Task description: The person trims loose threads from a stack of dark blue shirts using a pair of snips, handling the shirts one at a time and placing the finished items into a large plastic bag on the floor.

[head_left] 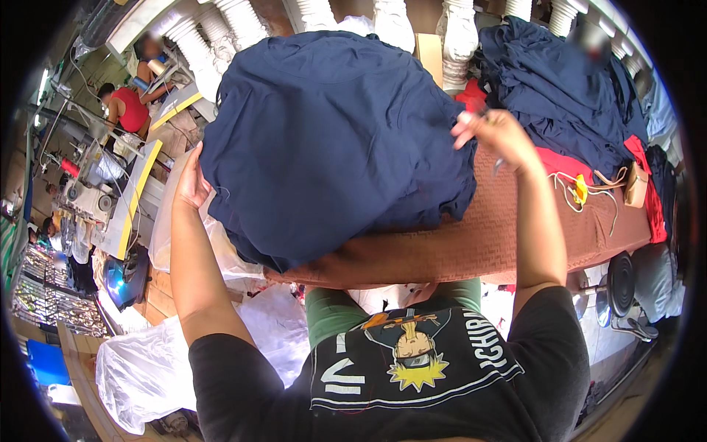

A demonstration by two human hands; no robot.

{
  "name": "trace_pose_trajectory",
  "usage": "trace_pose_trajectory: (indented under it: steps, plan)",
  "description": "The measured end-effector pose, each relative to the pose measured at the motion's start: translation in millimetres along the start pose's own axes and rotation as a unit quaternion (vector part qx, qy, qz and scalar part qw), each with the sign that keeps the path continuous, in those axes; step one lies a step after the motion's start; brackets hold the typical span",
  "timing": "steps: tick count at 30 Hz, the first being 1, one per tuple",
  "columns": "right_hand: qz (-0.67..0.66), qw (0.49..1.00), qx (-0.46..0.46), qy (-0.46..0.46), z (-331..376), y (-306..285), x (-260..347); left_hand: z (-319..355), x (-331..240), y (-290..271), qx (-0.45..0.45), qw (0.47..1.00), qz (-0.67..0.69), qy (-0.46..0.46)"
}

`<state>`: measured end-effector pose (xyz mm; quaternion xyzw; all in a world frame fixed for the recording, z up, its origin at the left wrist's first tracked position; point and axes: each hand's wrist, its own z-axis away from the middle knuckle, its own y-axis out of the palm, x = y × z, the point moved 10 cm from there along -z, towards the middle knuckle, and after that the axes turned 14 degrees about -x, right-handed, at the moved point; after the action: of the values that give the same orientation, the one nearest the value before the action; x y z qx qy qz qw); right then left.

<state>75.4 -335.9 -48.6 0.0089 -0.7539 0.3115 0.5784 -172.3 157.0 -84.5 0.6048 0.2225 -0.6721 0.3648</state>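
A busy sewing workshop spreads around me, with white balusters along the far side and a table under a reddish-brown cover right in front of my body. On that table sits the bundle of navy cloth, a bulky heap whose long axis runs roughly from my left out to my right, its near edge hanging slightly over the table's front. My left hand lies flat against the bundle's left side, fingers spread, grip wide and holding nothing. My right hand pinches the bundle's right edge; a thin metal tool seems to be held in it too, but I cannot make it out clearly. Right of the bundle lie red cloth, another pile of navy cloth and some cord. Left of the bundle, below table level, are clear plastic bags; what is inside them is hidden.
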Motion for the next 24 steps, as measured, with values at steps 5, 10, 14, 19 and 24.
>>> trace_pose_trajectory:
  steps: [5, 10, 14, 19, 24]
  plan:
    - [-0.107, 0.993, 0.036, 0.018, 37, 107, -1, 16, -21, -4, 0.045, 0.999, 0.02, -0.007]
    - [-0.251, 0.966, -0.041, 0.046, 32, 96, -2, 65, -65, -15, -0.176, 0.884, -0.308, 0.305]
    - [-0.241, 0.969, -0.041, 0.045, 42, 100, -14, 134, -6, 25, -0.266, 0.823, -0.37, 0.34]
    - [-0.216, 0.974, -0.045, 0.049, 52, 109, -11, 143, 16, 5, -0.326, 0.856, -0.241, 0.32]
    - [-0.193, 0.979, -0.037, 0.048, 57, 105, -20, 174, 5, 24, 0.146, 0.957, -0.034, 0.247]
